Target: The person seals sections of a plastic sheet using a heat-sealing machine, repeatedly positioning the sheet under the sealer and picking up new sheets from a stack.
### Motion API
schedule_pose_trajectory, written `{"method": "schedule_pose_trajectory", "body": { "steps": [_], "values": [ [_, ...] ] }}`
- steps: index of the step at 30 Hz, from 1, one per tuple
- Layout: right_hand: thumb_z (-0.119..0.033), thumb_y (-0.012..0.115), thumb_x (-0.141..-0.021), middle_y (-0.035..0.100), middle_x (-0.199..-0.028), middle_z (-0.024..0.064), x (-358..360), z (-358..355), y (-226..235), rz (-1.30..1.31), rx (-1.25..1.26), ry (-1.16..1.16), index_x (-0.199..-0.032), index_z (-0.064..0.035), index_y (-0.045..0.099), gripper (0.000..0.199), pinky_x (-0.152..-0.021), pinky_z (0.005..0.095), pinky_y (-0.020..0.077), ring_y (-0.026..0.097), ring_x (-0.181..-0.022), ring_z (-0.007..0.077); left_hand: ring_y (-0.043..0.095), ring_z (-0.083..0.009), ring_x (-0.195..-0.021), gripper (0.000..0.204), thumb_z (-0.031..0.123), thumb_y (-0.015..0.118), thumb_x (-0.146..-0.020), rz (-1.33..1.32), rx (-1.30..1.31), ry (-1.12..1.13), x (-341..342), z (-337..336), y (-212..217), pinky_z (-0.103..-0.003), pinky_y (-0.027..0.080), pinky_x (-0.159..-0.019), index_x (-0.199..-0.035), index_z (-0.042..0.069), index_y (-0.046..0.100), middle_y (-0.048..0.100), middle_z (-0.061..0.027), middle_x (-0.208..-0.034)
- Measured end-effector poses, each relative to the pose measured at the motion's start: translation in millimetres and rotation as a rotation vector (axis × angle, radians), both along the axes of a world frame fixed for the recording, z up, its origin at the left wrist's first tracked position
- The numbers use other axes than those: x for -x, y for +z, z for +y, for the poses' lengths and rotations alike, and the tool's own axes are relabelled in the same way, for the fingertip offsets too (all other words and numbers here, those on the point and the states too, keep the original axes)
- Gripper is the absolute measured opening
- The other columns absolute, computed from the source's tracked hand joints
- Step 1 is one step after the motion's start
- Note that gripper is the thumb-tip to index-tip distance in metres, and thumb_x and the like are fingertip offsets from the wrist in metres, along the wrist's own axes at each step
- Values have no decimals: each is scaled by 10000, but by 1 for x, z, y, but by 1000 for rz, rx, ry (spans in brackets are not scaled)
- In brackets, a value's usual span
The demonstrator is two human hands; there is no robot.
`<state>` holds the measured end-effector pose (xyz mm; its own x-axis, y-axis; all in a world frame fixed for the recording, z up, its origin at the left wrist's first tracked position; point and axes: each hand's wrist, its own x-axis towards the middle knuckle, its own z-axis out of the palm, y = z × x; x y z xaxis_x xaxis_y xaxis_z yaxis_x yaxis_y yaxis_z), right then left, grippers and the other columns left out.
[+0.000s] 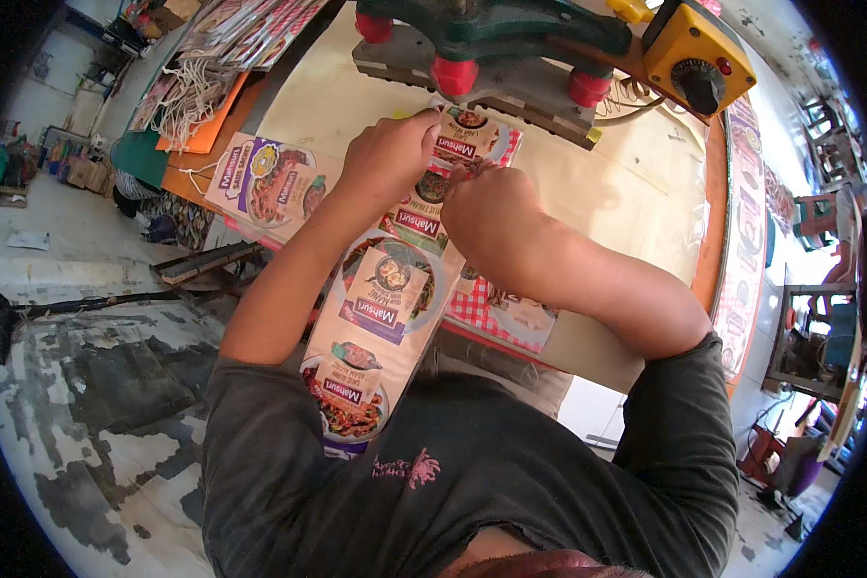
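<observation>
A long printed strip (421, 281) with pictures of food dishes runs from beneath the machine, down over the table's near edge, to my lap. My left hand (395, 149) is closed, its fingertips pinching the strip's far part by its left edge. Just right of it and a little nearer, my right hand (496, 217) is closed too, fingers bent down onto the same strip. Part of the strip is hidden under my hands. Right above my fingers stands a green metal press (511, 39) with red knobs and a long grey bar.
Another printed sheet (270, 188) lies at the table's left, and a red-checked one (501, 313) is under my right forearm. A stack of printed sheets with white strings (188, 101) sits at the far left. A yellow box with a black dial (698, 63) is at the far right.
</observation>
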<state>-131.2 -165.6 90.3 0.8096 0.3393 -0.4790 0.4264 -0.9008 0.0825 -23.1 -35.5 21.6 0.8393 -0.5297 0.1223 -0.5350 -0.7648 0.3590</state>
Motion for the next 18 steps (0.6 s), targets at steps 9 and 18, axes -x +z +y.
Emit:
{"method": "schedule_pose_trajectory", "body": {
  "steps": [9,18],
  "values": [
    [-139,818,-760,768,-1122,117,-2,-4,-5,-47,-41,8,-1049,-94,803,293,-836,353,580,742,-1048,256,694,-449,-921,330,332,495,-1044,-17,-31,5,3,-2,-4,-548,550,-821,-1278,207,690,726,-232,-989],
    [-142,780,-765,786,-1020,111,0,-9,-18,-169,-60,95,-961,-121,819,201,-763,379,601,765,-961,266,695,-451,-918,346,368,471,-1050,-64,-91,-11,-3,2,-17,-565,549,-830,-1275,214,684,728,-223,-989]
  ]
}}
